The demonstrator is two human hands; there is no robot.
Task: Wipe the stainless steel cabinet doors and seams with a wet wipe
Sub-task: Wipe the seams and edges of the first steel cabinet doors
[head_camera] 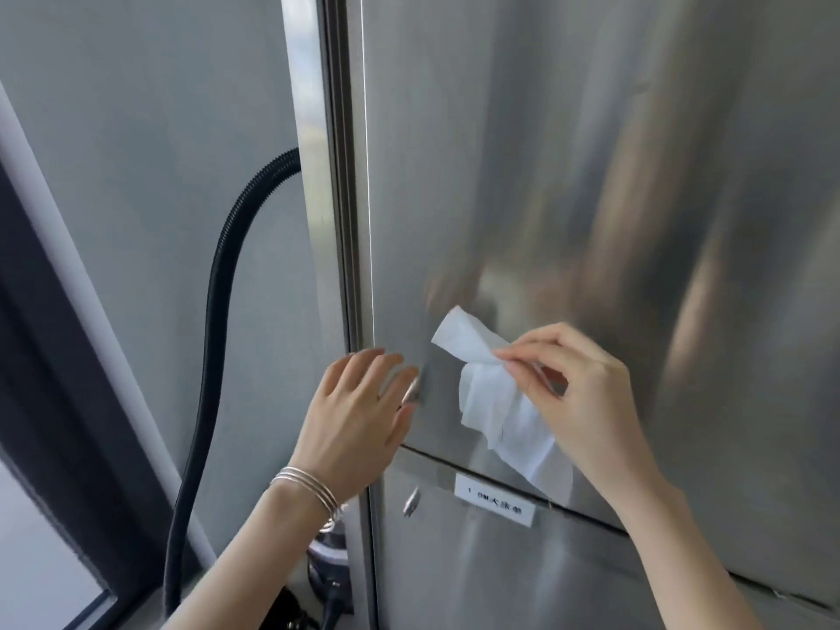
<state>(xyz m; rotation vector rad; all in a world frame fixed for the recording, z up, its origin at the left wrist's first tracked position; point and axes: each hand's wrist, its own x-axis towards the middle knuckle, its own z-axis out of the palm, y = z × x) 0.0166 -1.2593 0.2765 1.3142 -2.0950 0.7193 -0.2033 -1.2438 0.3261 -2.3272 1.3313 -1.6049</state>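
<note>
A tall stainless steel cabinet door (568,175) fills the view, with a vertical seam (345,197) along its left edge and a horizontal seam (500,477) below it. My right hand (586,393) pinches a crumpled white wet wipe (495,402) between thumb and fingers, just in front of the upper door's lower part. My left hand (359,411), with bangles on the wrist, is spread with straight fingers near the door's lower left corner, its fingertips at a small metal handle (411,393).
The lower door (522,575) carries a white label (493,500) and a small metal latch (412,501). A black corrugated hose (213,356) runs down the grey wall (159,175) left of the cabinet. A dark device with a cable (329,570) sits by the cabinet base.
</note>
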